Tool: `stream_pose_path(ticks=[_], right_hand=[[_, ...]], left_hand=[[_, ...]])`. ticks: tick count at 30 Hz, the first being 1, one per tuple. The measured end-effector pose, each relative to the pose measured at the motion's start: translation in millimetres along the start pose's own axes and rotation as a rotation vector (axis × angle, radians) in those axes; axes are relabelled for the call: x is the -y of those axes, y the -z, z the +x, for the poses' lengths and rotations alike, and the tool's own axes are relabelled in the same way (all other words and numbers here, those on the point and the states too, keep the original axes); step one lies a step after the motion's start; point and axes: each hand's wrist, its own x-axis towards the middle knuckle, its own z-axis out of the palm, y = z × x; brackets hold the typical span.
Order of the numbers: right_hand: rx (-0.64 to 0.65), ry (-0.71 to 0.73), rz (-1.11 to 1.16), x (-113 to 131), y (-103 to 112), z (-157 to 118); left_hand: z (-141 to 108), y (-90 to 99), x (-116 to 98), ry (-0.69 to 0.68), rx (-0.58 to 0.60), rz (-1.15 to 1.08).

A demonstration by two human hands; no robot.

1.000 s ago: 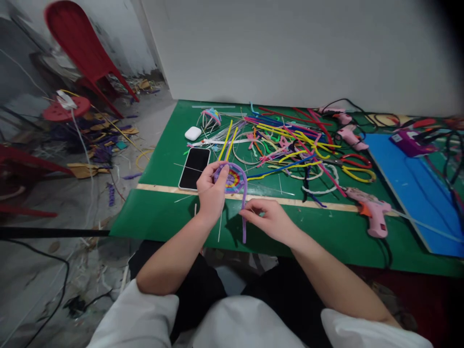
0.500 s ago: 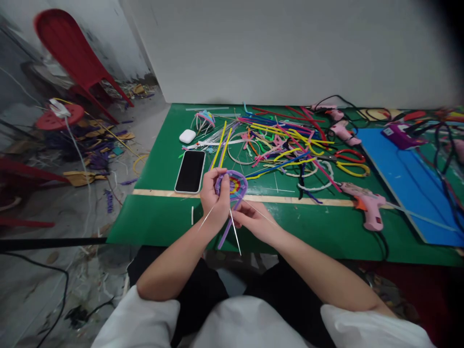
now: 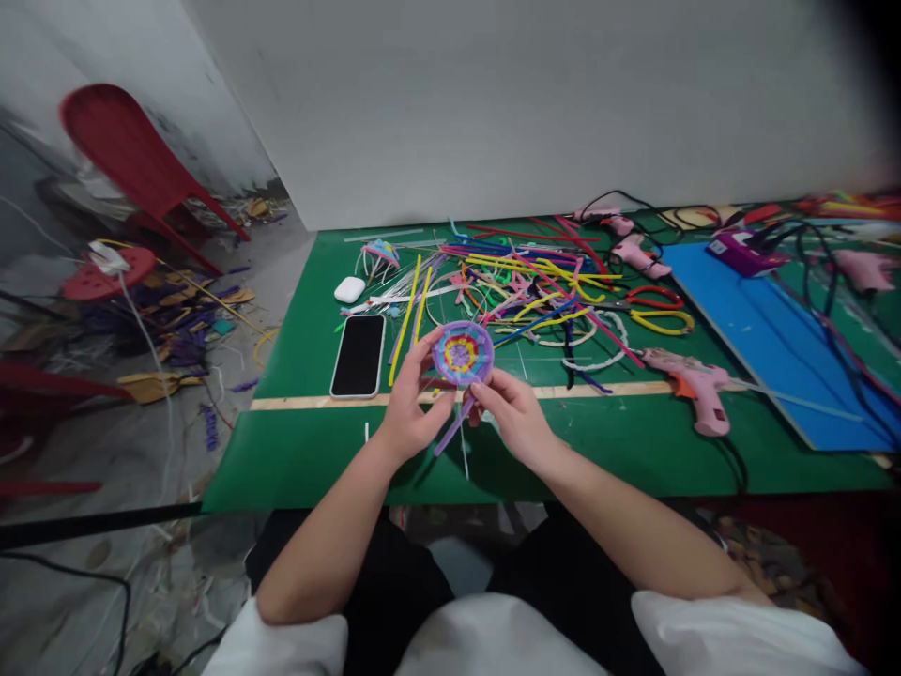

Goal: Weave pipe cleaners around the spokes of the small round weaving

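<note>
A round woven pipe-cleaner disc (image 3: 463, 355), with rings of purple, blue, yellow and red, faces me above the green table. My left hand (image 3: 420, 399) curves around its left edge, fingers against the rim and partly behind it, the thumb apart below. At the lower right rim, my right hand (image 3: 517, 413) pinches the disc close to where a loose purple pipe cleaner (image 3: 451, 434) hangs down to the left. A thin white spoke (image 3: 465, 455) sticks out below the disc. The right fingers behind the rim are partly hidden.
Beyond my hands lies a pile of coloured pipe cleaners (image 3: 535, 272). A phone (image 3: 358, 356) and a white earbud case (image 3: 350, 289) are at left. Scissors (image 3: 662, 322), a pink glue gun (image 3: 694, 380) and a blue board (image 3: 760, 338) lie at right, with cables.
The disc has turned to show its full face. My left thumb has come off its front and dropped lower, while my right hand has moved up to the rim.
</note>
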Motion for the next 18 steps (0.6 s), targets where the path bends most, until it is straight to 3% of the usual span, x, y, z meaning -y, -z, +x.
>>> stream_pose_path(ticks=[6,12,18], right_hand=[[-0.014,0.046,-0.148,7.2,15.3,4.2],[0.031,0.013,-0.18,10.5,17.5,5.6],[0.075,0.039,-0.362,11.4,16.0,5.9]], left_hand=[[7.3,9.2,-3.6,0.194,-0.078,-0.254],[12.1,11.5,-1.4,0.196,-0.106,-0.29],[12.4,8.6,-4.4,0.419,-0.062,-0.254]])
